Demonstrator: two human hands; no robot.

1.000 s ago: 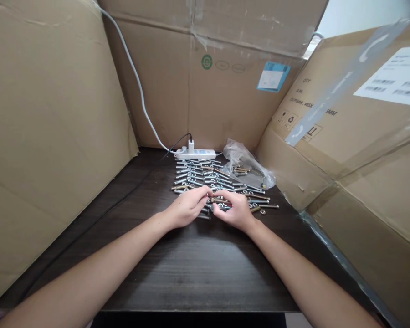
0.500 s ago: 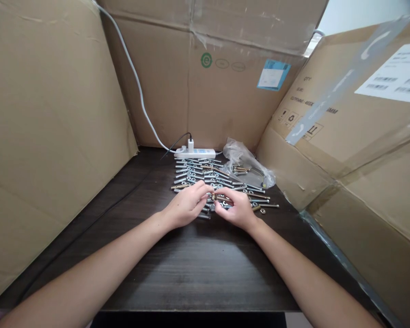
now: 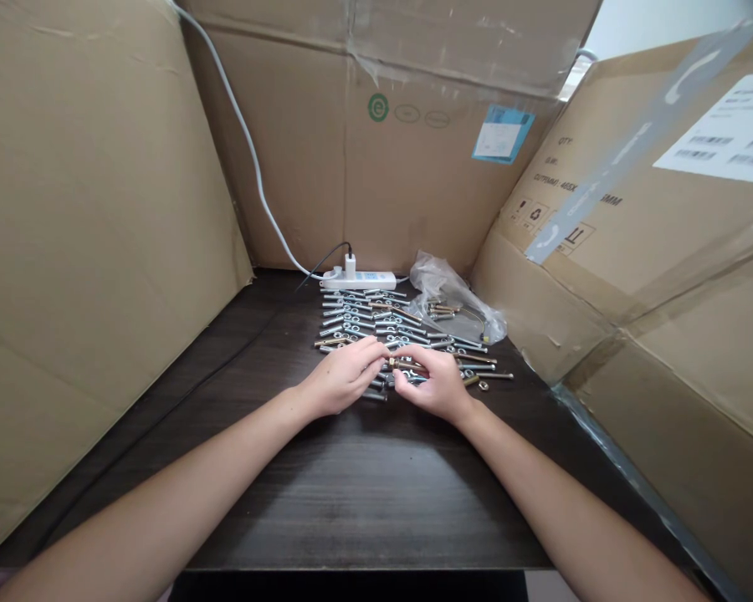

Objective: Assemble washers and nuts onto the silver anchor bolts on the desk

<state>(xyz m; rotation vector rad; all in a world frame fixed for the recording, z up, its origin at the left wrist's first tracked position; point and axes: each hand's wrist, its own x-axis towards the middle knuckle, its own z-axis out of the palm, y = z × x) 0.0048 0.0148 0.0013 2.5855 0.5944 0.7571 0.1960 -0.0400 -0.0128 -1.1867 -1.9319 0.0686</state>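
Observation:
My left hand (image 3: 342,378) and my right hand (image 3: 436,384) meet over the near edge of a spread of metal bolts (image 3: 376,322) on a dark wooden table (image 3: 351,485). Both hands pinch the same brass-coloured bolt (image 3: 403,364), which lies crosswise between their fingertips. Left fingers close on its left end, right fingers curl round its right part. Several silvery bolts with ring ends lie in rows just beyond the hands.
A clear plastic bag (image 3: 452,301) with more hardware sits at the back right. A white power strip (image 3: 359,280) with a white cable (image 3: 244,134) lies against the rear cardboard box (image 3: 376,125). Cardboard boxes wall the table on the left (image 3: 88,234) and right (image 3: 653,276).
Both hands stay on the same bolt with only small finger shifts; the view has tilted slightly.

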